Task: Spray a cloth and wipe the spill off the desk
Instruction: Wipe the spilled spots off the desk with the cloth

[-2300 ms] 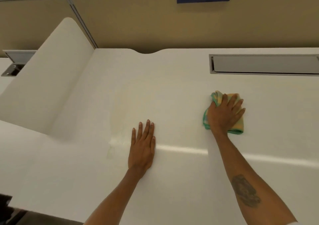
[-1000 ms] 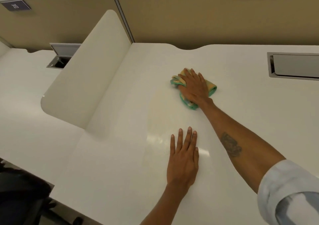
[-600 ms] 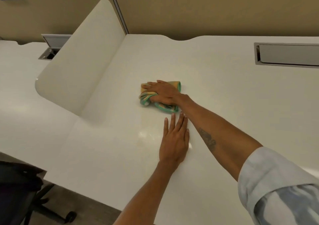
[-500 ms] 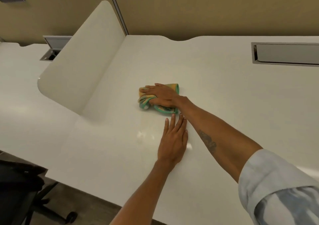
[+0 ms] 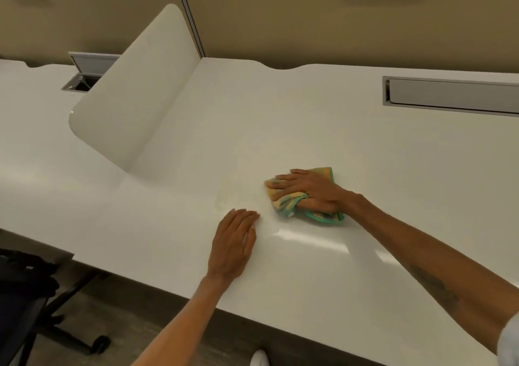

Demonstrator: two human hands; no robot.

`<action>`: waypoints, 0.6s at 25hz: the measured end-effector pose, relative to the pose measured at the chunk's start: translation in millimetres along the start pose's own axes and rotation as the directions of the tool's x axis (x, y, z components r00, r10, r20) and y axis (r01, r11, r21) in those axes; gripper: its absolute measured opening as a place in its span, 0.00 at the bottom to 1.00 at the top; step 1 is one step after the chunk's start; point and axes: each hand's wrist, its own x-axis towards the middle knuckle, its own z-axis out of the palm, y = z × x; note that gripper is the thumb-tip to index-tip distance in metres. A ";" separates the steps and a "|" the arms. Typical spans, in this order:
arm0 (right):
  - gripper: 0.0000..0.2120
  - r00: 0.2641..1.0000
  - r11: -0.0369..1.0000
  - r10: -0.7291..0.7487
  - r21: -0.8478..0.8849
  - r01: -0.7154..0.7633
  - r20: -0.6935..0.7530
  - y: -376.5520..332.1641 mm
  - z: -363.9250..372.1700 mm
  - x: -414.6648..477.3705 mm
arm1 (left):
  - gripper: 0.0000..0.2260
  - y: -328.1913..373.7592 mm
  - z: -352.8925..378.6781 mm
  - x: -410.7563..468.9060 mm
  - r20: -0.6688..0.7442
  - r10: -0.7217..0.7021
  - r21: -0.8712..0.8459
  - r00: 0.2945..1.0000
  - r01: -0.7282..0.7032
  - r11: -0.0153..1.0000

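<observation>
White desk (image 5: 309,129), faint yellowish spill film (image 5: 238,194) just L of cloth (image 5: 306,207). R hand (image 5: 309,190) bunches cloth, pressing down; L hand (image 5: 234,242) flat, empty, bracing. Tip: sweep left over film w/ even pressure.

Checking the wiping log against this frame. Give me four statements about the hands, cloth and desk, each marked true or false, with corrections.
1. The right hand presses the cloth on the desk. True.
2. The left hand holds a spray bottle. False: it rests flat on the desk, empty.
3. The cloth is plain white. False: it is yellow-orange with green edging.
4. A faint wet smear lies left of the cloth. True.
</observation>
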 end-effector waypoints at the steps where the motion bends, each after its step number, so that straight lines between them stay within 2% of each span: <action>1: 0.22 0.998 0.999 0.042 -0.004 -0.042 -0.036 8.1 -4.6 -17.0 | 0.20 -9.6 -3.9 3.0 -0.014 -0.028 0.049 1.000 0.028 0.998; 4: 0.23 0.968 0.974 0.226 -0.003 -0.228 -0.109 20.8 -13.1 -35.9 | 0.24 -44.0 -13.2 12.4 -0.008 -0.225 0.175 0.974 0.223 0.959; 6: 0.27 0.936 0.946 0.314 -0.029 -0.322 -0.159 18.5 -11.8 -19.3 | 0.25 -54.3 -12.0 15.5 -0.005 -0.343 0.212 0.939 0.336 0.918; 10: 0.34 0.879 0.892 0.441 -0.020 -0.451 -0.180 9.5 -3.1 47.3 | 0.27 -53.3 -3.9 15.2 -0.007 -0.341 0.230 0.940 0.333 0.914; 15: 0.30 0.931 0.931 0.344 -0.083 -0.354 -0.119 -21.5 17.1 129.8 | 0.28 -57.8 -6.4 14.7 -0.007 -0.322 0.243 0.947 0.314 0.918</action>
